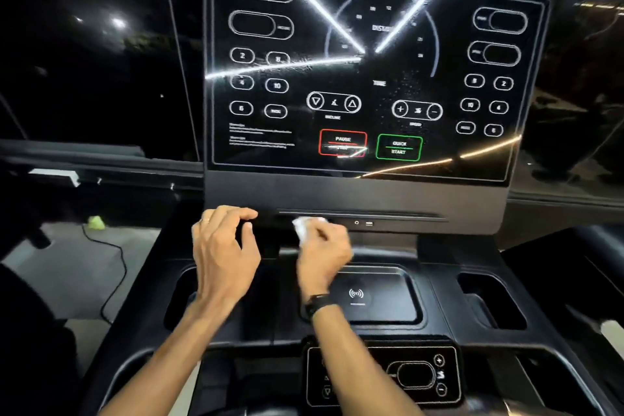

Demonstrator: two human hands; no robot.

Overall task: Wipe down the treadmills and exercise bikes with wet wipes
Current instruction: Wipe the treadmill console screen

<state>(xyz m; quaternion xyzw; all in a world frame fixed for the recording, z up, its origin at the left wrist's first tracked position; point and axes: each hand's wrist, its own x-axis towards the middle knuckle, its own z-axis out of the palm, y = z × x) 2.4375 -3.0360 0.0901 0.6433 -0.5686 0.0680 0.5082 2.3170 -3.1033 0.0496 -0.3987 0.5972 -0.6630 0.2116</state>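
A right hand [326,246] pinches a crumpled white wet wipe [305,226] against the matte strip under a treadmill's glossy black console [371,71]; the left hand [224,246] hovers beside it, fingers loosely curled, holding nothing.

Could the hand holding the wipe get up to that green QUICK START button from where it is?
Probably yes. The right hand grips the wet wipe just below the console, and nothing stands between it and the QUICK START button above.

The treadmill console [371,71] reads PAUSE in a red box, QUICK START in green, TIME above.
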